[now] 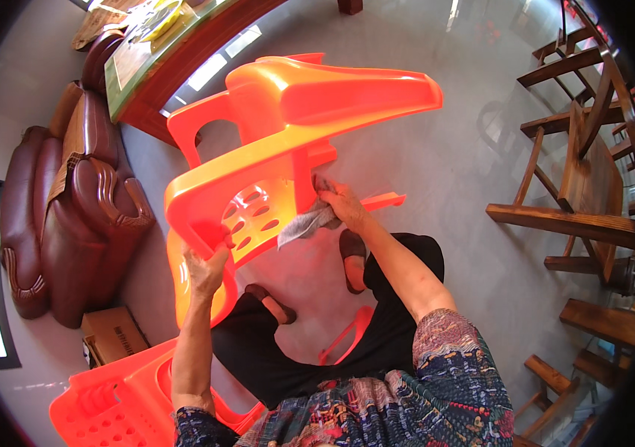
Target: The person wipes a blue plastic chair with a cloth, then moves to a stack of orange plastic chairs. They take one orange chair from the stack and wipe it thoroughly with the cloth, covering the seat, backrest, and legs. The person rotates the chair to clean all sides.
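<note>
An orange plastic chair (235, 167) is tipped on its side in front of me, its seat with oval holes facing my legs. My left hand (207, 267) is closed round the chair's edge at its near left. In my right hand (341, 203) is a grey cloth (307, 224), pressed against the chair near one of its legs. Part of the cloth hangs down below my fingers. The fingertips of the right hand are partly hidden by the cloth and the chair.
A second orange plastic chair (101, 406) is at my lower left. Beyond it are a cardboard box (115, 333) and a brown leather sofa (83, 238). A wooden-framed table (135, 86) stands far left. Several wooden chairs (593, 175) line the right side.
</note>
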{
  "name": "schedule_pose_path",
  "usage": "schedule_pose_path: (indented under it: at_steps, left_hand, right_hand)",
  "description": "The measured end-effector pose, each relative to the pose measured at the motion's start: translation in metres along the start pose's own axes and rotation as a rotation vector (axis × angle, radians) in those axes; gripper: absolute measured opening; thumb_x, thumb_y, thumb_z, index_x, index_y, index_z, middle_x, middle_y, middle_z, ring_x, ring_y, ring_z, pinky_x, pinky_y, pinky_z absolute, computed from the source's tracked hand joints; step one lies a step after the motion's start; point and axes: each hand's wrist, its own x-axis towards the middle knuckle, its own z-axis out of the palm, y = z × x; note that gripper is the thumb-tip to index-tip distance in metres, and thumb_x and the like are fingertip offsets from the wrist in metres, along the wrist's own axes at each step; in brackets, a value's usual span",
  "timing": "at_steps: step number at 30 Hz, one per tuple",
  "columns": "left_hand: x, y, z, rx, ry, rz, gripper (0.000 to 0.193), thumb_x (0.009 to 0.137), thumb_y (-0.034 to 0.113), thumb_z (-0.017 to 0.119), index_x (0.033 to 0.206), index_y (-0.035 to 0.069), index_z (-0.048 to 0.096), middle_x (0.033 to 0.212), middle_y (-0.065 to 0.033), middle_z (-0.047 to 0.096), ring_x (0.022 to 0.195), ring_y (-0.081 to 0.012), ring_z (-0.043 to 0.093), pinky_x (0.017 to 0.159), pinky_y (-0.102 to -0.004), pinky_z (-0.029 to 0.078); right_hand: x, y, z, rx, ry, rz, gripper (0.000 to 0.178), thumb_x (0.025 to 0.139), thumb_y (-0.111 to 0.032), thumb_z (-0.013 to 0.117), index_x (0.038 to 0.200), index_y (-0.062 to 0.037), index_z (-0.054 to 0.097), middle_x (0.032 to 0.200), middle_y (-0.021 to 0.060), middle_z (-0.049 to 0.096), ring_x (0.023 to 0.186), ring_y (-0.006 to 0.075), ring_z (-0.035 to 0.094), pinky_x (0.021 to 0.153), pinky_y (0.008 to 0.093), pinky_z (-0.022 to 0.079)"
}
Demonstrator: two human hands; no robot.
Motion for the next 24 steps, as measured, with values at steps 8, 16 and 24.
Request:
schedule_pose_path:
  at_steps: [8, 16, 24]
  left_hand:
    - [0.001, -0.002, -0.009, -0.005, 0.072, -0.094, 0.030, 0.070, -0.009, 0.047, 0.098, -0.006, 0.058, 0.083, -0.0096, 0.062, 0.076, -0.0195, 0.062, 0.076, -0.0354, 0.054]
    - [-0.018, -0.026, -0.025, 0.178, 0.025, -0.062, 0.023, 0.074, -0.011, 0.050, 0.094, -0.004, 0.060, 0.084, -0.0091, 0.062, 0.079, -0.0203, 0.062, 0.076, -0.0352, 0.052]
    - [-0.006, -0.025, -0.024, 0.155, -0.025, -0.076, 0.021, 0.074, -0.011, 0.047, 0.091, -0.005, 0.057, 0.082, -0.0092, 0.058, 0.077, -0.0203, 0.059, 0.073, -0.0348, 0.051]
  right_hand:
    - [0.036, 0.000, -0.049, -0.381, -0.570, 0.421, 0.021, 0.081, -0.016, 0.056, 0.097, -0.0048, 0.064, 0.095, 0.0015, 0.061, 0.092, 0.0155, 0.052, 0.078, 0.0320, 0.042]
    - [0.069, 0.056, -0.155, -1.221, -0.837, 0.439, 0.028, 0.077, -0.029, 0.061, 0.096, -0.0090, 0.069, 0.100, 0.0156, 0.066, 0.086, 0.0295, 0.061, 0.074, 0.0395, 0.048]
    - [0.044, 0.055, -0.186, -1.572, -0.070, 0.588, 0.021, 0.076, -0.014, 0.059, 0.093, -0.0091, 0.071, 0.099, 0.0179, 0.067, 0.097, 0.0340, 0.065, 0.078, 0.0445, 0.053]
